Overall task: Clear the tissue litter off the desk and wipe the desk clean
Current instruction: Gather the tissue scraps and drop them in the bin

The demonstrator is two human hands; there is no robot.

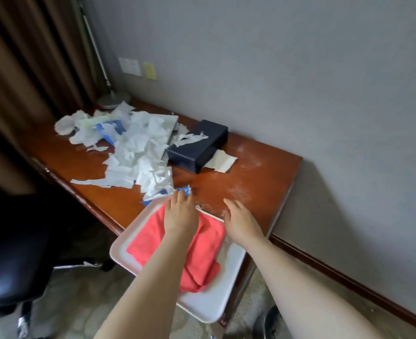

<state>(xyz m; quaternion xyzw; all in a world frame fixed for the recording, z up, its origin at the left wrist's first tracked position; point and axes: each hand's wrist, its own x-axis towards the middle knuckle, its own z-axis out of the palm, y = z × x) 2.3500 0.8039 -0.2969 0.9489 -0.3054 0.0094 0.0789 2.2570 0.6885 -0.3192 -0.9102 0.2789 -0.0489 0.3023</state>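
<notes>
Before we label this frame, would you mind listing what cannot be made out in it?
Head view, the only one:
- Left hand: its fingertips pinch a blue scrap, blurred; what it is cannot be told.
- Tray: its middle is covered by the red cloth and the left forearm.
- Desk: the tissue pile hides what lies beneath.
- Dark round thing on the floor: cut off by the bottom edge.
- Wall plates: too small to read.

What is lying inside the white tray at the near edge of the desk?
A folded pink cloth lies in the white tray. The left hand and forearm cross over it, hiding part of the cloth. Whether anything lies beneath the cloth cannot be seen.
</notes>
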